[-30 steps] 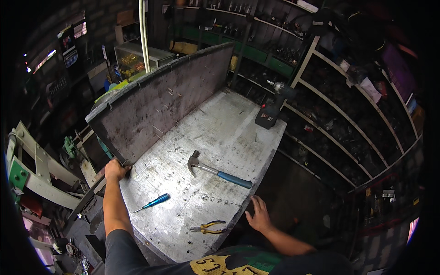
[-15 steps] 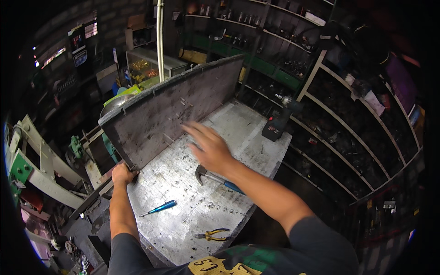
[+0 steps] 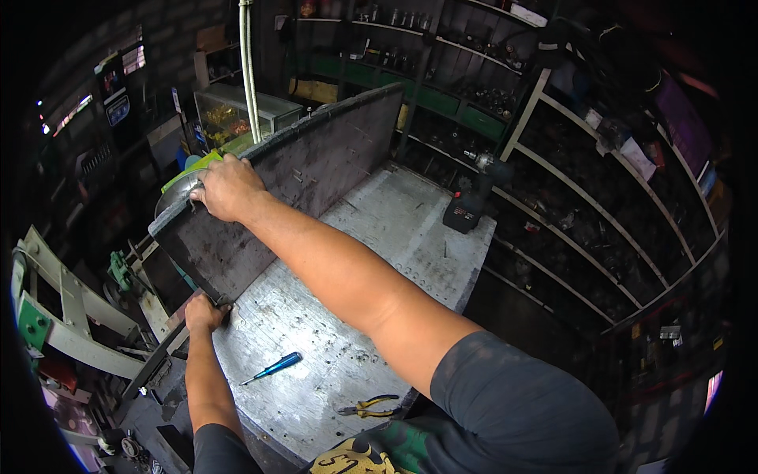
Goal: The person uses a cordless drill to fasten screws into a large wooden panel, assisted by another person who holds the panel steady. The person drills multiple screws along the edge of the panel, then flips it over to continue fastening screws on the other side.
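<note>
A wide dark board (image 3: 332, 158) stands on its long edge on the worn metal-topped workbench (image 3: 379, 209), with several nails or pins sticking out of its face. My right hand (image 3: 229, 189) is closed over the board's top edge near its left end. Down at the near lower corner, my left hand (image 3: 205, 313) has its fingers curled round the board's edge by the bench side. A blue-handled screwdriver (image 3: 274, 366) lies on the bench in front of my left hand. Yellow-handled pliers (image 3: 369, 406) lie near the front edge. My right forearm crosses over the middle of the bench.
A cordless drill (image 3: 464, 212) stands on its battery at the bench's far right. Metal racks (image 3: 584, 201) with small parts run along the right. A white and green machine frame (image 3: 71, 316) stands at the left. Behind the board are a metal bowl (image 3: 175, 197) and a glass case (image 3: 260, 107).
My right hand has moved left and up from in front of the board onto its top edge. The hammer on the bench is now hidden under my right arm. My left hand stays at the corner.
</note>
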Demonstrator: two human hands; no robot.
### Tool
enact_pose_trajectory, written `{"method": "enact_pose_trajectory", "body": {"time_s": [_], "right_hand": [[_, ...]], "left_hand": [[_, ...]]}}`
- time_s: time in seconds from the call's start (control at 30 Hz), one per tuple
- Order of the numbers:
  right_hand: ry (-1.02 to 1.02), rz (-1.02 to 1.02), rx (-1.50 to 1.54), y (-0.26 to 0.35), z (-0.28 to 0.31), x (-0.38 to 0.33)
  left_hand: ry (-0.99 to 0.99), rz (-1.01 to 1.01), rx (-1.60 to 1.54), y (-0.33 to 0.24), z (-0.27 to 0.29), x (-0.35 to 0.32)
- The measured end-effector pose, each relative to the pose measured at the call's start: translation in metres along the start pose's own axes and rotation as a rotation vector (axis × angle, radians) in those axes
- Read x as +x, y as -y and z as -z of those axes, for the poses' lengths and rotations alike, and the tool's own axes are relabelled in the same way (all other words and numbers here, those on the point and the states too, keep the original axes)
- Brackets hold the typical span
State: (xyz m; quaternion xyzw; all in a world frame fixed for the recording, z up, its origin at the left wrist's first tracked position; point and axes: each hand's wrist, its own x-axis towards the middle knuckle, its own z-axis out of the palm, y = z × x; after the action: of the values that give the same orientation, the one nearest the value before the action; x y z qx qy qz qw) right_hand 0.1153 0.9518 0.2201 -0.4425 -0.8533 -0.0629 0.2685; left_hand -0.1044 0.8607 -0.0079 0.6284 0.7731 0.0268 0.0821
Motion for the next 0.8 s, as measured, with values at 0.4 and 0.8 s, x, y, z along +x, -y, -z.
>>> {"method": "enact_pose_trajectory", "body": {"time_s": [0.4, 0.8], "right_hand": [[-0.015, -0.025, 0.076, 0.003, 0.004, -0.006], [-0.020, -0.003, 0.044, 0.004, 0.005, -0.012]], "left_hand": [[-0.007, -0.015, 0.010, -0.001, 0.000, 0.001], [-0.005, -0.016, 0.016, 0.001, 0.000, -0.001]]}}
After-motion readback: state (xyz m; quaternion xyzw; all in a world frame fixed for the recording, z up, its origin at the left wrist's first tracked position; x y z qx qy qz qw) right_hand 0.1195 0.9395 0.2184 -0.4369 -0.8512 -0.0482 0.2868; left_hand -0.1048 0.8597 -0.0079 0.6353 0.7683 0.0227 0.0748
